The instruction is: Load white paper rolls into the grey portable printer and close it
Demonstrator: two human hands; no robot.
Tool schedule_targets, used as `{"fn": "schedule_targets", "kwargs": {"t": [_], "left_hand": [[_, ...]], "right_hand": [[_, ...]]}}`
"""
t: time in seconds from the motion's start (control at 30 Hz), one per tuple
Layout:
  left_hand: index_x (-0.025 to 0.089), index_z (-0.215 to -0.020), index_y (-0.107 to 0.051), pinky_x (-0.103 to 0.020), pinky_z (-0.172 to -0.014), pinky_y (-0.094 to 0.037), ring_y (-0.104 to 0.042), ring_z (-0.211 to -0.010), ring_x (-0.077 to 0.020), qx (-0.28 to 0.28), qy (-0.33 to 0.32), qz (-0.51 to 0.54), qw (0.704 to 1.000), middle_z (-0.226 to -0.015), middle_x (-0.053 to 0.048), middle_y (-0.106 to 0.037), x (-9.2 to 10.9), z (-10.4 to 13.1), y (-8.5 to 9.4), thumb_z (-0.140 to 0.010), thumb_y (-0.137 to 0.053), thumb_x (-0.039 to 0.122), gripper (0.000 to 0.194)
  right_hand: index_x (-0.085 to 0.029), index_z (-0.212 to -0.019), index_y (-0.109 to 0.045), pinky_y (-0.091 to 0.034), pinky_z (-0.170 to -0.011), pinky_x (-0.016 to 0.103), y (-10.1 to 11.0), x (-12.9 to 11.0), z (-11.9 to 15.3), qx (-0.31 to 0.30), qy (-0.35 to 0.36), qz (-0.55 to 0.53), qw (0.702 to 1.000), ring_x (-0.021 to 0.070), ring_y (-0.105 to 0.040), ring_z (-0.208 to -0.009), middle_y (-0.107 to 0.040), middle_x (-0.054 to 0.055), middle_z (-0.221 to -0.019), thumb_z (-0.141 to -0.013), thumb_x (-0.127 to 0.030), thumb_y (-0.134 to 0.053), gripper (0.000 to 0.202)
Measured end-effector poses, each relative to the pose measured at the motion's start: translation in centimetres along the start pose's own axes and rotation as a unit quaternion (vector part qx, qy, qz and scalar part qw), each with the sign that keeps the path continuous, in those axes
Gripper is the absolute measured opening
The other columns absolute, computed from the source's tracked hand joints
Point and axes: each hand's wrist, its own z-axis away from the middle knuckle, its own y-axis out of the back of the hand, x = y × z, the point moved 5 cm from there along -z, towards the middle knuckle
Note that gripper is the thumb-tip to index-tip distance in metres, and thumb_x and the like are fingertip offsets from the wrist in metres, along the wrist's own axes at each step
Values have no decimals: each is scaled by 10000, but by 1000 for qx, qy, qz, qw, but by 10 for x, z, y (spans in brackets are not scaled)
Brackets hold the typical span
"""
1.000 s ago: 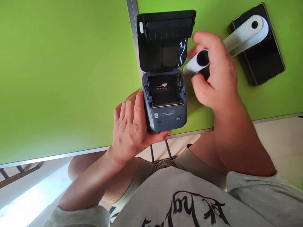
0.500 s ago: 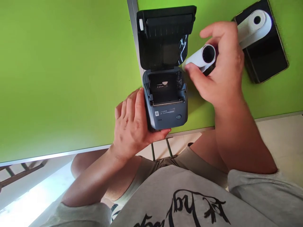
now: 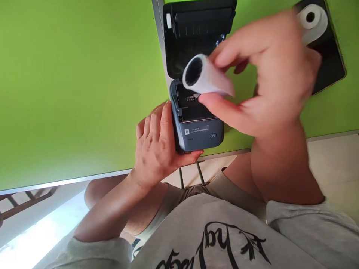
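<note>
A small blue-grey printer (image 3: 200, 134) stands near the front edge of the green table, its black lid (image 3: 196, 45) swung up and back. My left hand (image 3: 157, 144) is wrapped round the printer's left side and front corner, thumb along the bottom front. Between thumb and fingers of my right hand (image 3: 269, 71) is a white paper roll (image 3: 211, 78) with a dark hollow core, tilted above the open compartment. The roll covers part of the compartment and lid. White lettering shows on the compartment's inner wall.
At the upper right, a second white roll (image 3: 318, 24) rests on a black flat device (image 3: 332, 61). The green tabletop (image 3: 78, 82) has a metal seam behind the printer and a metal front edge. My legs are below it.
My right hand has moved left with the white roll, from beside the printer to over its open compartment, and the roll has turned. My left hand stays on the printer.
</note>
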Motion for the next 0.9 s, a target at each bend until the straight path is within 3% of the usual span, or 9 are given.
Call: {"fn": "schedule_targets", "kwargs": {"t": [0.1, 0.17, 0.27, 0.43, 0.57, 0.7, 0.8, 0.9], "left_hand": [[72, -1584, -375, -493, -1089, -431, -597, -1334, -408, 5, 1, 5, 1000, -1497, -261, -589, 1, 0, 1, -870, -445, 917, 1108], [48, -1561, -404, -477, -1070, -440, -614, -1312, -399, 12, -6, 2, 1000, -1476, -271, -602, 1, 1, 1, -883, -423, 914, 1100], [-4, -1524, -443, -451, -1031, -452, -639, -1277, -385, 15, -21, -7, 1000, -1447, -293, -613, 1, 2, 1, -903, -379, 913, 1109], [1, -1534, -432, -416, -1047, -440, -623, -1320, -361, 19, -31, -10, 999, -1460, -280, -611, 1, 3, 1, -935, -344, 890, 1075], [3, -1535, -429, -408, -1064, -437, -617, -1334, -357, 25, -33, -8, 999, -1456, -276, -615, 2, 3, 0, -931, -346, 895, 1080], [-3, -1544, -410, -421, -1028, -444, -636, -1286, -366, 37, -35, 0, 999, -1444, -286, -617, 2, 3, 1, -926, -373, 892, 1089], [82, -1587, -368, -426, -1009, -445, -646, -1248, -364, 51, -43, 13, 998, -1430, -258, -622, 2, 3, 2, -924, -444, 864, 1028], [259, -1564, -442, -447, -1017, -443, -615, -1291, -365, 51, -69, 7, 996, -1447, -219, -586, 3, 5, 3, -960, -494, 792, 807]], "right_hand": [[-274, -964, -644, -584, -1047, 487, -9, -29, -1, -80, 158, 117, 977, 189, -716, -1125, -730, -88, -1066, -869, -356, -678, 130], [-264, -1025, -620, -594, -1000, 477, -10, -33, 0, -89, 207, 174, 959, 203, -723, -1132, -726, -73, -1080, -922, -300, -613, 109], [-237, -1042, -626, -603, -914, 397, -8, -26, 2, -80, 234, 175, 953, 211, -748, -1061, -752, -36, -1055, -906, -290, -687, 158], [-235, -875, -628, -565, -756, 336, -14, -18, 5, -97, 253, 154, 950, 168, -748, -834, -754, -44, -861, -913, -183, -659, 71], [-229, -825, -616, -530, -723, 321, -13, -22, 6, -96, 261, 119, 953, 161, -732, -821, -738, -42, -818, -871, -145, -672, 110], [-210, -791, -629, -481, -681, 251, -7, -30, 12, -147, 252, 59, 955, 83, -645, -776, -686, -28, -840, -832, -91, -676, 134], [-214, -765, -648, -426, -624, 238, -4, -32, 18, -182, 244, 42, 952, 54, -559, -703, -612, -32, -803, -824, -73, -670, 154], [-217, -750, -647, -417, -631, 268, -6, -30, 21, -196, 253, 28, 947, 90, -544, -730, -588, -20, -768, -820, -102, -666, 136]]}}
